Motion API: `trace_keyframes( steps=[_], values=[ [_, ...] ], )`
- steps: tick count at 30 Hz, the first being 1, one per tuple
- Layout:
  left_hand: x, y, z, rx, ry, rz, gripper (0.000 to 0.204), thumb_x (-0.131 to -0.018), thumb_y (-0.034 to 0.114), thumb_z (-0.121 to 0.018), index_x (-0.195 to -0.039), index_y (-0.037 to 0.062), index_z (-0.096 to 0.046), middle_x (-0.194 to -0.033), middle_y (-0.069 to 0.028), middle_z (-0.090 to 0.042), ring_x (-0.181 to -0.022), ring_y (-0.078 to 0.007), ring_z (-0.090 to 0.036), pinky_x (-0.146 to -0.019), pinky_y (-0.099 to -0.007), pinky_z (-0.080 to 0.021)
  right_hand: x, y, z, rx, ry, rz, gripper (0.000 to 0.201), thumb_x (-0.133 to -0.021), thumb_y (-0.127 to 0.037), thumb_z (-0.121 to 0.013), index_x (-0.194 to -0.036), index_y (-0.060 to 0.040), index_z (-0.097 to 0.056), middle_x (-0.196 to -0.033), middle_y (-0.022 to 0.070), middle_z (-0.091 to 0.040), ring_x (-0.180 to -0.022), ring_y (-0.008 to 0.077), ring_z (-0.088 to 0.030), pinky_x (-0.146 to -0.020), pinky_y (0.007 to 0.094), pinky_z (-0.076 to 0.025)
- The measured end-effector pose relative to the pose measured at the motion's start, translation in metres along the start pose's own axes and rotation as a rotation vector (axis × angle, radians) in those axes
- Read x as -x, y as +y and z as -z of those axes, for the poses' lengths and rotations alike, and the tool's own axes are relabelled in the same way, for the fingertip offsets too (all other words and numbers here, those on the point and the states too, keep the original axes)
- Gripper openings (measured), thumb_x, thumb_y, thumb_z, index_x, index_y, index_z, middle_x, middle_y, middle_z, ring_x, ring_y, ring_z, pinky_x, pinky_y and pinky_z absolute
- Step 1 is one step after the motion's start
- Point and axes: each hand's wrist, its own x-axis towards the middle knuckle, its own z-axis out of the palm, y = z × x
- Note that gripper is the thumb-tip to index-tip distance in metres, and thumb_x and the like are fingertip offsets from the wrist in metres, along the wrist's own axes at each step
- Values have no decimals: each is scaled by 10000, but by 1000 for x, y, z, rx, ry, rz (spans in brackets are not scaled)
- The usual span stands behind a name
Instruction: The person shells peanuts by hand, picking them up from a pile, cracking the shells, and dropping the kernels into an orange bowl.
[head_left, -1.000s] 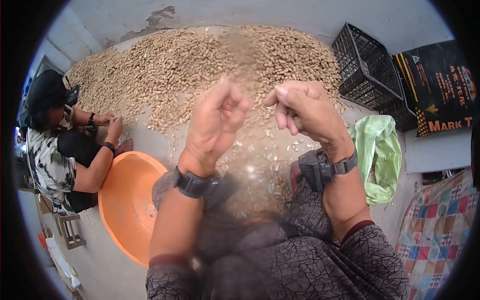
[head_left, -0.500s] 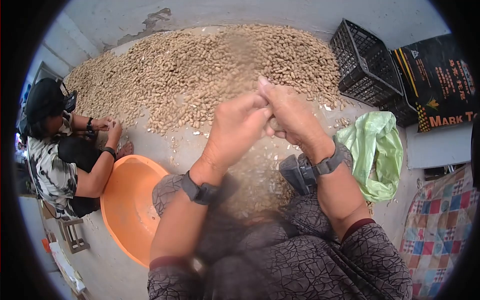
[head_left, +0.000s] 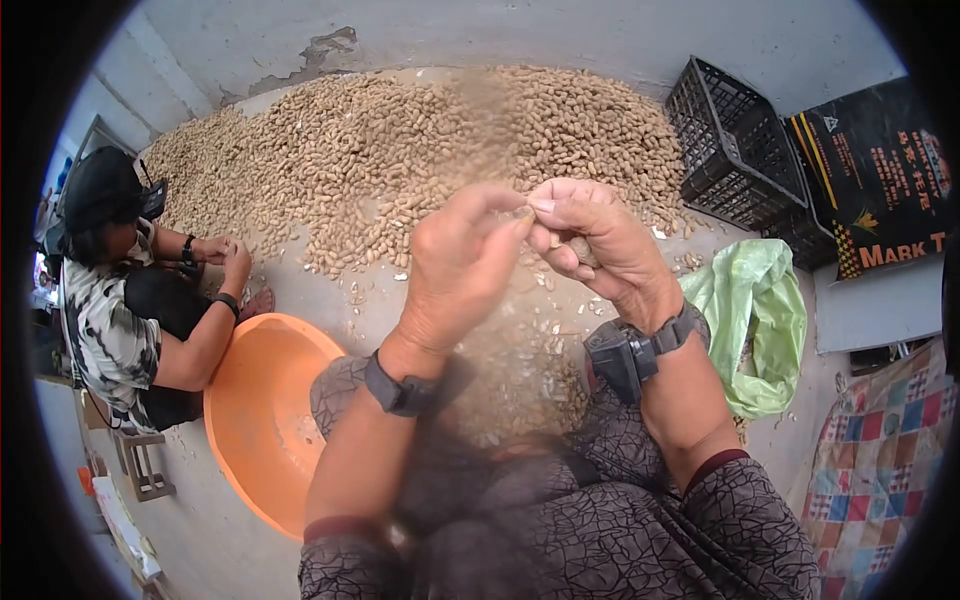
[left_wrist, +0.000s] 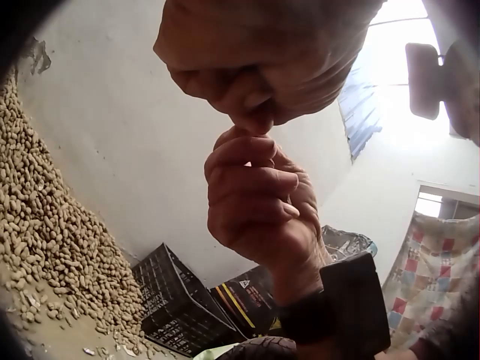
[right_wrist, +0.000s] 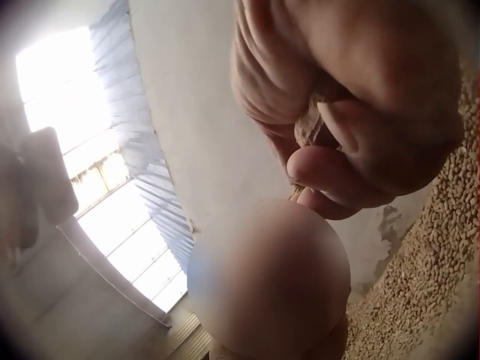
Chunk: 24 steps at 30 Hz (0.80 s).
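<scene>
Clasping a peanut (head_left: 582, 252), the right hand (head_left: 612, 243) meets the left hand (head_left: 462, 262), whose grip I cannot tell; peanut heap (head_left: 400, 140) at twelve o'clock.

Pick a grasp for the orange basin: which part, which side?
Likely the rim, lower left in the head view, from above with the left hand: the orange basin opens toward that camera and that edge is unobstructed, while dark patterned clothing covers part of its right edge.
</scene>
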Motion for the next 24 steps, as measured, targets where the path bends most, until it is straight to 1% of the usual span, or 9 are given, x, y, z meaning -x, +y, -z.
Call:
trace_keyframes(
  steps=[2, 6, 10, 16, 18, 20, 21, 23, 24],
  values=[
    [0, 2, -1, 131, 31, 51, 144, -853, 28, -603, -991, -9, -592, -643, 26, -580, -546, 1, -486, -471, -152, -364, 1, 0, -4, -53, -6, 16, 115, -865, -104, -555, -878, 10, -548, -695, 62, -595, -433, 43, -460, -341, 164, -312],
    [2, 1, -3, 185, 87, 76, 157, -852, 37, -614, -1001, -11, -602, -680, 18, -603, -560, -7, -509, -485, -150, -390, 3, 2, -15, -148, 15, 57, 91, -851, -54, -556, -911, 11, -536, -696, 47, -592, -452, 40, -487, -352, 150, -355],
    [3, 1, -3, 217, 92, 100, 165, -857, 40, -608, -1004, -34, -613, -732, -12, -632, -589, -32, -548, -512, -162, -434, 5, 3, -18, -119, 68, 83, 92, -845, -43, -559, -917, 10, -537, -696, 49, -592, -460, 44, -494, -352, 151, -360],
    [2, 2, -1, 263, 67, 179, 158, -870, 37, -579, -993, -55, -618, -760, -43, -647, -601, -55, -564, -528, -180, -450, 6, 3, -23, 65, 160, 140, 123, -845, -54, -570, -941, 21, -558, -715, 48, -607, -497, 45, -520, -375, 157, -365],
    [1, -2, 1, 263, 60, 192, 156, -873, 35, -571, -990, -55, -620, -765, -46, -651, -601, -59, -566, -526, -182, -450, 8, 2, -26, 268, 224, 190, 128, -839, -55, -585, -936, 28, -585, -728, 44, -615, -516, 45, -527, -405, 164, -383],
    [1, -7, 2, 93, 18, 90, 150, -872, 26, -556, -982, -50, -624, -750, -46, -650, -602, -62, -565, -521, -191, -449, 7, 3, -27, 301, 242, 216, 119, -837, -49, -590, -923, 31, -596, -732, 44, -620, -521, 46, -530, -421, 167, -396],
    [0, -6, 2, 93, 18, 92, 150, -872, 26, -556, -982, -50, -624, -750, -46, -650, -602, -62, -565, -521, -191, -449, 6, 4, -27, 335, 260, 241, 110, -834, -44, -594, -910, 35, -607, -736, 43, -624, -526, 48, -533, -437, 171, -408],
    [0, -2, 0, -30, 7, -13, 153, -876, 30, -539, -979, -41, -628, -712, -32, -636, -596, -59, -560, -516, -193, -437, 6, 4, -25, 375, 272, 260, 101, -833, -34, -592, -902, 36, -612, -738, 44, -626, -530, 51, -537, -450, 176, -419],
    [-1, -1, 1, -29, 5, -11, 153, -876, 30, -539, -979, -41, -628, -712, -32, -636, -596, -59, -560, -516, -193, -437, 6, 3, -25, 416, 282, 281, 92, -831, -23, -590, -894, 38, -616, -739, 46, -628, -534, 54, -540, -463, 181, -430]
  ],
)
